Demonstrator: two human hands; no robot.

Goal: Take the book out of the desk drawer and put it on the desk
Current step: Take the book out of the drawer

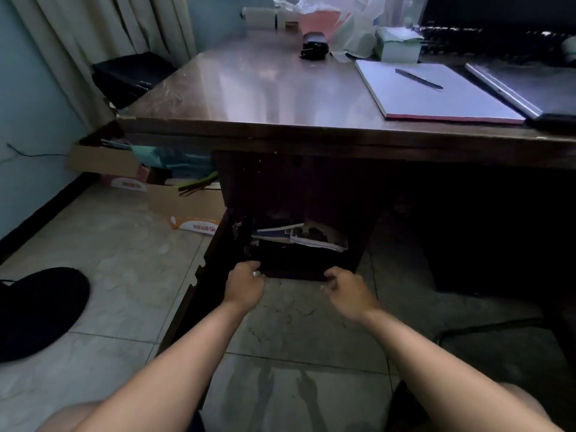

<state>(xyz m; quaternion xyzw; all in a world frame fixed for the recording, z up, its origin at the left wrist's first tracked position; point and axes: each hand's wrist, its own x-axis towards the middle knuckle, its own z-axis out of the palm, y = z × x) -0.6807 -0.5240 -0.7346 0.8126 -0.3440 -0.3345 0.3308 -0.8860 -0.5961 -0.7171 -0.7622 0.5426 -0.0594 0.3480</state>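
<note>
The dark wooden desk (265,88) has a low drawer (293,272) standing open beneath its top. Inside lie stacked books: a white-paged book (318,241) on top at the right, with a blue-covered one (271,233) beside it. The drawer's depths are too dark to read. My left hand (244,283) curls over the left end of the drawer's front edge, a small white bit by the fingers. At the right end of that edge my right hand (346,291) has its fingers bent onto it. Neither hand touches a book.
On the desktop lie a white pad (452,101) with a pen (419,78), a closed laptop (530,85), a black object (313,45) and plastic bags. A dark panel (199,275) juts out left of the drawer. Cardboard boxes (103,160) and a black round object (37,310) sit on the tiled floor.
</note>
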